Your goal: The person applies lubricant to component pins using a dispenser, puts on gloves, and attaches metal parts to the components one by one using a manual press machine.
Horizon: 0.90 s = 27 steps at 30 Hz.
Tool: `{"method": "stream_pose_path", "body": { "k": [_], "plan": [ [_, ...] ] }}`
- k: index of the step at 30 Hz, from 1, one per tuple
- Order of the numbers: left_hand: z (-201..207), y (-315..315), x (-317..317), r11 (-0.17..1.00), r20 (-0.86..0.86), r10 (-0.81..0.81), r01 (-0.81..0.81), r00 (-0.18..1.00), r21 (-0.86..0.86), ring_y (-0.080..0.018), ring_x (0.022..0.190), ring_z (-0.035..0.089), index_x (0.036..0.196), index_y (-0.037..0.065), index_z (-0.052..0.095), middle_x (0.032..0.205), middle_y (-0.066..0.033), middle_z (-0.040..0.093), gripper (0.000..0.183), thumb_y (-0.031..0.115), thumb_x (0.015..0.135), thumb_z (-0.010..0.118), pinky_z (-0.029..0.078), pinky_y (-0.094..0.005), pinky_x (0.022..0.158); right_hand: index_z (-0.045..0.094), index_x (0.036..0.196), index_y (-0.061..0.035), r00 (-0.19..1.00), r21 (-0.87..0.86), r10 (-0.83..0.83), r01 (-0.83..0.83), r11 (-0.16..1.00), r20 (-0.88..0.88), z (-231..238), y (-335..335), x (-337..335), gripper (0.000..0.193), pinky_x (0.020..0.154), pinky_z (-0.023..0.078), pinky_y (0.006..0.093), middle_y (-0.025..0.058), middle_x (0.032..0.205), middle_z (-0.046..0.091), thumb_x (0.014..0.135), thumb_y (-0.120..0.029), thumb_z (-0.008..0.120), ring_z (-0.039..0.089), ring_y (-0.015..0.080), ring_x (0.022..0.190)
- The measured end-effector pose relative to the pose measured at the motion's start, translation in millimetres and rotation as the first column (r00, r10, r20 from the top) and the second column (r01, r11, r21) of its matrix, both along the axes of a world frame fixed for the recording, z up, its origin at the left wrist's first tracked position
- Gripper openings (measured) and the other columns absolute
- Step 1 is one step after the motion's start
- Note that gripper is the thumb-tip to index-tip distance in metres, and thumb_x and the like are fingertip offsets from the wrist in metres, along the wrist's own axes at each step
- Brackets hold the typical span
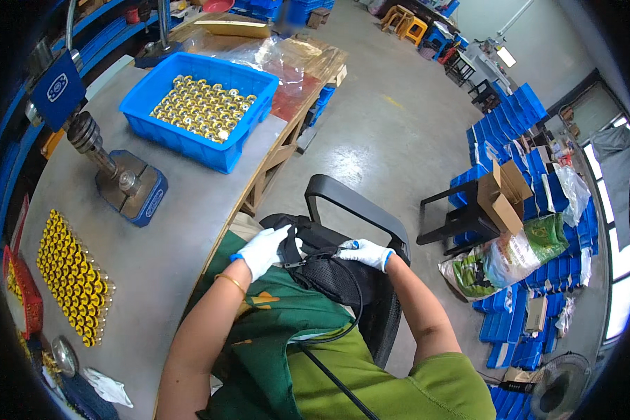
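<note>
A black mesh pouch (322,276) with a zipper and a black cord lies at my lap, in front of the dark green apron (273,329). My left hand (262,253), in a white glove with a blue cuff, is closed around a black strap (290,245) at the pouch's left side. At its upper right edge, near the zipper, my right hand (364,253) grips the pouch; it wears the same kind of glove. The fingertips of both hands are partly hidden. A black chair armrest (357,203) rises just beyond them.
On the metal-topped table to the left stand a blue bin (182,143) of small yellow-and-silver round parts and a bench press (129,185). Rows of yellow parts (73,276) and a white glove (107,387) lie nearer. A black stool (462,217) and stacked blue bins (507,115) are right.
</note>
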<state>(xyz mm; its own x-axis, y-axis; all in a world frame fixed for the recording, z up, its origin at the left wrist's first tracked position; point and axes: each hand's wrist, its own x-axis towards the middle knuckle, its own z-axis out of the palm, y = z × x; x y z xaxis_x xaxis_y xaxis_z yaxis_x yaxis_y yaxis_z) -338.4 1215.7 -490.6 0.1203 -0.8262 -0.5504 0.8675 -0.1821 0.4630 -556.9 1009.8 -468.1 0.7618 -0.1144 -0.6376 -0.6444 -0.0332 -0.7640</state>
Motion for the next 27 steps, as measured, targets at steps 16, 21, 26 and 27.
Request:
{"method": "stream_pose_path", "body": {
  "k": [16,21,26,27],
  "plan": [
    [68,135,19,0.915,0.216,0.385,-0.34,0.897,-0.216,-0.0297,0.107,0.061,0.128,-0.007,0.045,0.117,-0.0202,0.06,0.041,0.019,0.097,0.044,0.05,-0.0382,0.093,0.061,0.085,-0.0047,0.764,-0.301,-0.612,0.644,0.703,0.206,-44,3,-5,0.025,0.069,0.04,0.0229,-0.0042,0.081,0.057,0.08,-0.023,0.077,0.046,0.0076,0.075],
    [97,179,10,0.933,0.602,0.359,-0.298,0.713,-0.204,-0.0209,0.107,0.06,0.125,-0.01,0.046,0.117,-0.0168,0.06,0.035,0.004,0.094,0.045,0.048,-0.0307,0.096,0.055,0.117,-0.0031,0.935,-0.39,-0.347,0.349,0.852,0.08,-56,4,33,0.042,0.086,0.043,0.0268,0.0016,0.101,0.061,0.079,-0.01,0.071,0.054,0.0131,0.092],
    [88,211,4,0.989,0.998,0.036,-0.145,0.046,-0.029,-0.0192,0.103,0.062,0.122,-0.01,0.048,0.115,-0.0147,0.062,0.032,0.004,0.094,0.047,0.051,-0.0275,0.092,0.043,0.141,-0.0104,0.999,-0.199,0.018,-0.026,0.98,-0.04,-27,-17,59,0.068,0.096,0.041,0.0279,0.0043,0.12,0.061,0.077,-0.006,0.065,0.055,0.0149,0.106],
    [90,213,-2,0.971,0.971,0.101,-0.233,0.219,-0.048,-0.0195,0.104,0.062,0.118,-0.009,0.052,0.115,-0.0147,0.062,0.029,0.004,0.093,0.047,0.05,-0.028,0.092,0.043,0.141,-0.0104,0.999,-0.195,0.037,-0.044,0.98,-0.037,-22,-16,70,0.068,0.096,0.041,0.0279,0.0043,0.12,0.061,0.077,-0.006,0.065,0.055,0.0149,0.106]
  ]
}}
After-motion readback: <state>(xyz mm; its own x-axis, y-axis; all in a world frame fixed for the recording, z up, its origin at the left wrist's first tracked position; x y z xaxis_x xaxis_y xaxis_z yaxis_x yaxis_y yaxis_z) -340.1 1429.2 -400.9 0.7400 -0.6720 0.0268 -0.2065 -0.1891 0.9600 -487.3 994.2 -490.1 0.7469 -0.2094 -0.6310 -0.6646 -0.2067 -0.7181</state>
